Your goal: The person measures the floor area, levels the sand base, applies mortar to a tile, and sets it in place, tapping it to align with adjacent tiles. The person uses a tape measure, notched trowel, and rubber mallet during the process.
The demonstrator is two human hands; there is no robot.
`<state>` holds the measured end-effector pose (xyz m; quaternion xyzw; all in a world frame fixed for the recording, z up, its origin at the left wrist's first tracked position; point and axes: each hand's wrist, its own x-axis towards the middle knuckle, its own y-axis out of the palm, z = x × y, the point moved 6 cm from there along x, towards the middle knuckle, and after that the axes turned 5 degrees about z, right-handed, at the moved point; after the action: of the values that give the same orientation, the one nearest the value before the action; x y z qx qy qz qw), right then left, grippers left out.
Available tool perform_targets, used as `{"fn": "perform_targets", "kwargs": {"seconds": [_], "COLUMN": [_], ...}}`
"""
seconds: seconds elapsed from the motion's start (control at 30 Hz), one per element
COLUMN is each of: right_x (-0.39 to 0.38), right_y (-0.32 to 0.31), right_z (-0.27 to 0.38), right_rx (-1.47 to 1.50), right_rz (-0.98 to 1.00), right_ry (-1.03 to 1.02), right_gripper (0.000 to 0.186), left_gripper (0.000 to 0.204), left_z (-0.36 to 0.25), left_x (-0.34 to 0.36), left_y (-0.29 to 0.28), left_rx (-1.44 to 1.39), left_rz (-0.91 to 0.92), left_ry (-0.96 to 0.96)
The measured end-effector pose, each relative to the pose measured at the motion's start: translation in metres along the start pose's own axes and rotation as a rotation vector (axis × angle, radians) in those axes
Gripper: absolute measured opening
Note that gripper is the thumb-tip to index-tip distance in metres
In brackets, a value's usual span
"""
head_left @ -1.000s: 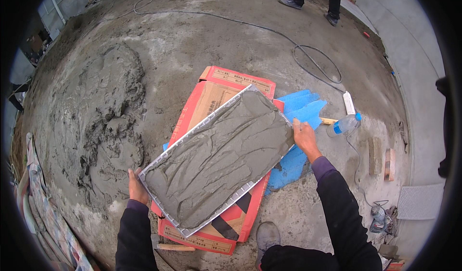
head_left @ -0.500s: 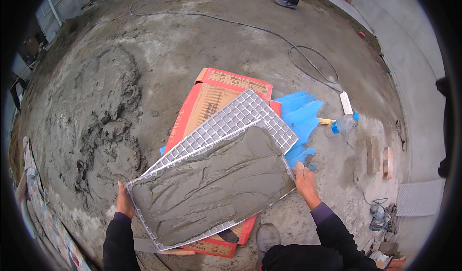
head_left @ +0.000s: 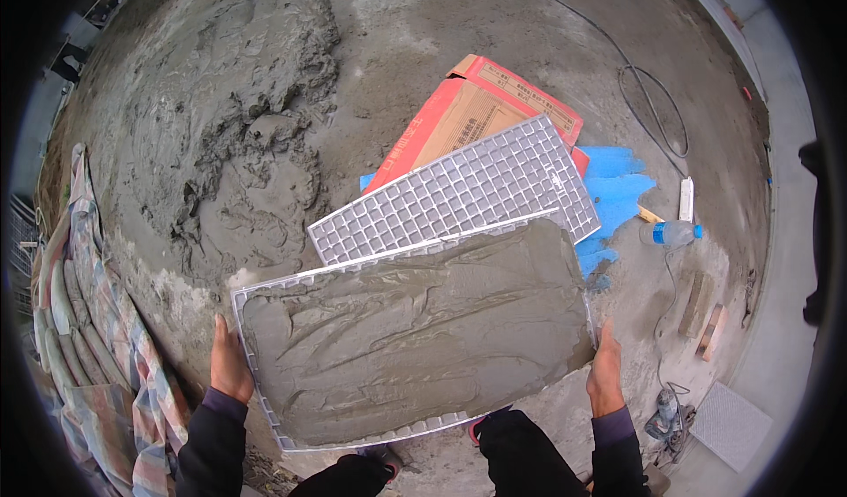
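Observation:
A rectangular tile with a pale gridded back lies flat between my hands, above the floor and in front of my legs. Grey mortar coats it almost to the rim, in uneven ridges. My left hand grips its left edge, thumb up and the other fingers hidden beneath. At the opposite edge, my right hand holds it the same way. Beyond it, a bare tile with its gridded back upward rests on a flat red and brown cardboard box, partly covered by the held one.
A heap of wet mortar spreads over the floor at left, with a patterned cloth nearer. Blue sheeting, a plastic bottle, a cable, bricks, a power tool and a textured tile lie right.
The coated tile has come off the cardboard stack toward my body and turned more level across. My right hand has shifted down its edge. The walking person's legs have left view.

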<state>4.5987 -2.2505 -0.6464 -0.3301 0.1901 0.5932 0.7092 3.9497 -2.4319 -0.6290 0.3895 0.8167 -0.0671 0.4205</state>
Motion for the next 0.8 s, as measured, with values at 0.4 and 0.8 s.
{"fn": "perform_targets", "kwargs": {"seconds": [0.4,0.8], "right_x": [-0.266,-0.325], "right_y": [-0.143,-0.129], "right_z": [0.238,0.561], "right_rx": [0.291,0.374], "right_rz": [-0.180,0.102], "right_ry": [0.045,-0.208], "right_gripper": [0.080,0.079], "left_gripper": [0.075,0.077], "left_z": [-0.327,-0.678], "left_x": [-0.353,-0.511], "left_y": [0.225,0.476], "left_rx": [0.265,-0.312], "left_rz": [0.025,0.811], "left_ry": [0.138,0.787]}}
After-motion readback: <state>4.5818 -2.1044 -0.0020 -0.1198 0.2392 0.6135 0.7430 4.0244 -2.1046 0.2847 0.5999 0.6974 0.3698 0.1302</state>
